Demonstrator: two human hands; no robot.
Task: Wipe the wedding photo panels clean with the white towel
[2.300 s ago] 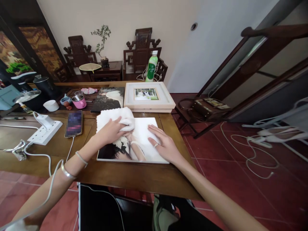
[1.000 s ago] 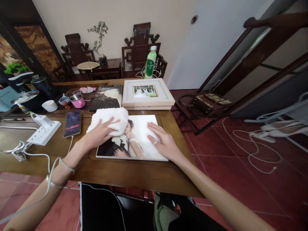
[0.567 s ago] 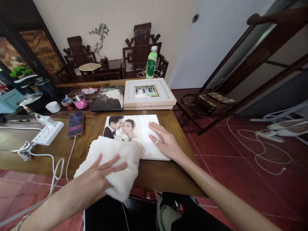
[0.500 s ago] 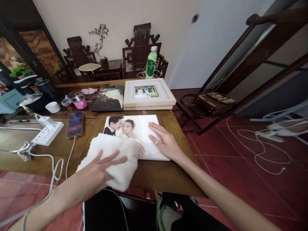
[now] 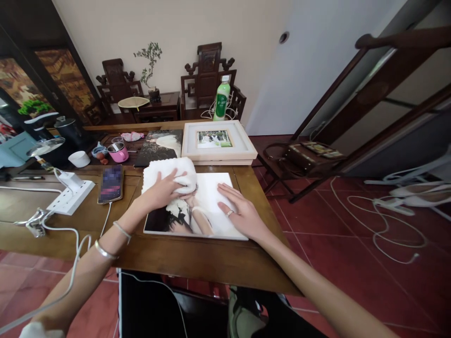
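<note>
My left hand (image 5: 165, 188) presses a fluffy white cloth (image 5: 155, 171) onto the upper left part of a wedding photo panel (image 5: 207, 227), its fingers parted and slightly bent into the cloth. Under the cloth, the top of the picture is hidden; the lower part shows a dark suit and a bare arm. My right hand (image 5: 243, 213), with a ring on it, lies flat and open on the panel's white right side. The panel rests flat on the wooden table (image 5: 197, 260) near its front edge.
Behind the panel lie a framed photo (image 5: 243, 145) and a dark photo panel (image 5: 148, 152). A green bottle (image 5: 221, 101) stands behind them. Leftward are a phone (image 5: 111, 184), a power strip (image 5: 72, 196), a pink cup (image 5: 119, 152) and loose cables. The table's right edge is close.
My left hand has pushed the white cloth away from me, from the panel's lower left corner to its upper left, uncovering the lower part. My right hand stays on the panel.
</note>
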